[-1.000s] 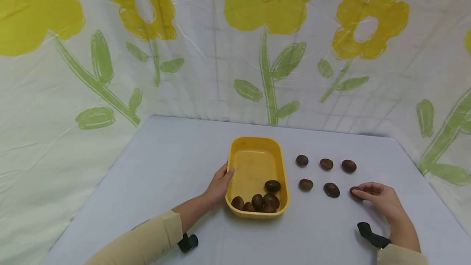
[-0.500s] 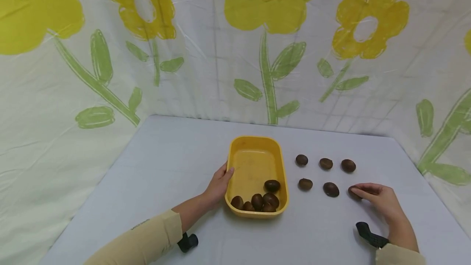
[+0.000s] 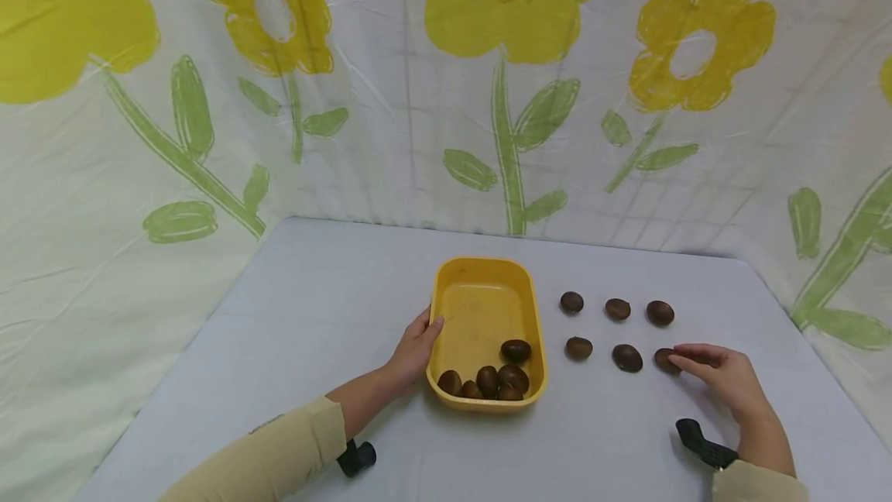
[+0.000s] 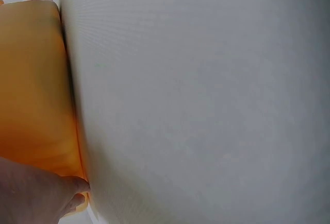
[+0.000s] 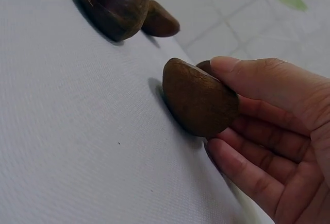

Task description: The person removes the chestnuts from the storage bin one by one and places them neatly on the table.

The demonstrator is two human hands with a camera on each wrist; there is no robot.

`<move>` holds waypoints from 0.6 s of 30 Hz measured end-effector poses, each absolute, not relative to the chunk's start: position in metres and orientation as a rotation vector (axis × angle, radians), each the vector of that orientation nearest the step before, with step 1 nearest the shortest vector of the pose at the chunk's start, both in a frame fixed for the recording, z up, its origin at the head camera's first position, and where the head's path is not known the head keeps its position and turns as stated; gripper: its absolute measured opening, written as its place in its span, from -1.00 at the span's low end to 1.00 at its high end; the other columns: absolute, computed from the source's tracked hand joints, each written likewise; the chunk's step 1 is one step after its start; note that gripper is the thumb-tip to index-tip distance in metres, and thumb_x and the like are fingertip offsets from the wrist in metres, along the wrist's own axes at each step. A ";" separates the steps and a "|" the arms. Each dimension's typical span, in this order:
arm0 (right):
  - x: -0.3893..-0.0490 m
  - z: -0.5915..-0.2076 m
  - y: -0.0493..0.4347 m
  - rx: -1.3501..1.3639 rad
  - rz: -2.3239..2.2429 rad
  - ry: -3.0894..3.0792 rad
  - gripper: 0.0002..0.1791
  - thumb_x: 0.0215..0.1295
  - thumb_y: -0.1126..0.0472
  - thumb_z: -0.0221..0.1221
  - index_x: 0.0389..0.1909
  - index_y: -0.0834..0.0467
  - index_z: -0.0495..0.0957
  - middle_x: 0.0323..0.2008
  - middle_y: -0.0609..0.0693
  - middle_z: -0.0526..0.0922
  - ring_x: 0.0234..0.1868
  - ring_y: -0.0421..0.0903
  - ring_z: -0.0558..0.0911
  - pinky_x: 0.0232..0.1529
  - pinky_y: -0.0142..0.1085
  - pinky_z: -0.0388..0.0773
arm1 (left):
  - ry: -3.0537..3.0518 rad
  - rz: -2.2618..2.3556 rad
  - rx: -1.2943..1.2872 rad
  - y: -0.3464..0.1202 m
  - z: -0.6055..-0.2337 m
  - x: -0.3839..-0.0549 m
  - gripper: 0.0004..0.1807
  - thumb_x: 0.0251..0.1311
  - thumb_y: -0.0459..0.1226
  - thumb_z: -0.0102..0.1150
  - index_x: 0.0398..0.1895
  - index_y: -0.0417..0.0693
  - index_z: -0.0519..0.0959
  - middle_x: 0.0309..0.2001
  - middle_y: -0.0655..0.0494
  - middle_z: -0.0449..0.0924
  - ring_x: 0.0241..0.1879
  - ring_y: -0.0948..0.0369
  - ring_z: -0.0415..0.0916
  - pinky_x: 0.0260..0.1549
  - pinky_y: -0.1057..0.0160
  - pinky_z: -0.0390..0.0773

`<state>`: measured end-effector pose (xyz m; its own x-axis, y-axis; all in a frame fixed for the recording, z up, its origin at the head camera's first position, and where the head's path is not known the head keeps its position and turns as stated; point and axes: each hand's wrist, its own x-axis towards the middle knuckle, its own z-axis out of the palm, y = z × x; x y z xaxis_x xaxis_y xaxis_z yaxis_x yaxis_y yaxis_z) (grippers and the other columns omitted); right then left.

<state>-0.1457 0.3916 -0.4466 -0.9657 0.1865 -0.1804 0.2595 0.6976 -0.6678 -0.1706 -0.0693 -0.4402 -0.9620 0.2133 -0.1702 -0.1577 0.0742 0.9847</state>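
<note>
In the head view my left hand (image 3: 413,353) grips the left side of a yellow plastic tray (image 3: 484,293), thumb on the rim. The left wrist view shows that hand (image 4: 36,193) against the tray's orange-looking wall (image 4: 36,80). Several chestnuts (image 3: 516,351) lie at the tray's near end. My right hand (image 3: 725,382) holds a brown chestnut (image 3: 665,361) on the table by its right side. In the right wrist view the thumb rests at the edge of this chestnut (image 5: 198,98), other fingers curl behind and below it, and part of the grip is hidden.
Left of the held chestnut sit two chestnuts, a dark one (image 3: 627,358) and a smaller one (image 3: 578,348). Three more, including a chestnut (image 3: 660,313) at the right, form a row behind. A flowered white curtain (image 3: 390,138) hangs along the table's (image 3: 334,277) back edge.
The chestnut at my right hand has shifted slightly left into line with its row, and more of it shows past the fingertips. My left hand and the tray stay put.
</note>
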 end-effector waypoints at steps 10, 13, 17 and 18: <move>-0.144 -0.436 0.392 0.339 -1.222 2.840 -0.34 0.15 -0.21 0.19 0.00 0.30 0.55 -0.42 -0.61 0.48 -0.34 -0.70 0.32 -0.35 -0.58 0.33 | 2.067 1.988 0.067 -0.069 -0.440 -0.170 -0.43 0.46 -0.18 -0.34 0.46 -0.16 -0.08 0.43 -0.09 0.06 0.36 -0.01 0.13 0.33 -0.05 0.13; -0.146 -0.423 0.390 0.318 -1.245 2.879 -0.36 0.17 -0.20 0.16 0.00 0.29 0.55 -0.42 -0.66 0.44 -0.31 -0.72 0.30 -0.32 -0.56 0.29 | 2.062 1.992 0.064 -0.069 -0.440 -0.171 -0.42 0.46 -0.18 -0.33 0.46 -0.15 -0.08 0.44 -0.08 0.05 0.37 0.00 0.13 0.34 -0.05 0.13; -0.149 -0.406 0.385 0.257 -1.230 2.931 -0.38 0.19 -0.18 0.15 0.02 0.27 0.54 -0.40 -0.70 0.39 -0.26 -0.71 0.27 -0.28 -0.51 0.26 | 2.069 1.988 0.057 -0.069 -0.440 -0.171 -0.43 0.46 -0.18 -0.33 0.46 -0.15 -0.07 0.45 -0.06 0.02 0.39 0.00 0.08 0.35 -0.04 0.09; -0.150 -0.403 0.383 0.241 -1.227 2.943 -0.38 0.20 -0.18 0.15 0.03 0.27 0.54 -0.40 -0.70 0.38 -0.25 -0.72 0.25 -0.27 -0.51 0.25 | 2.070 1.988 0.056 -0.069 -0.441 -0.171 -0.43 0.46 -0.18 -0.33 0.46 -0.16 -0.07 0.45 -0.07 0.02 0.39 0.00 0.09 0.35 -0.04 0.09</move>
<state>-0.1498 0.3831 -0.4030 -0.9870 0.1604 -0.0058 0.1170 0.6944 -0.7100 -0.1706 -0.0691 -0.4406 -0.9629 0.2128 -0.1658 -0.1571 0.0574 0.9859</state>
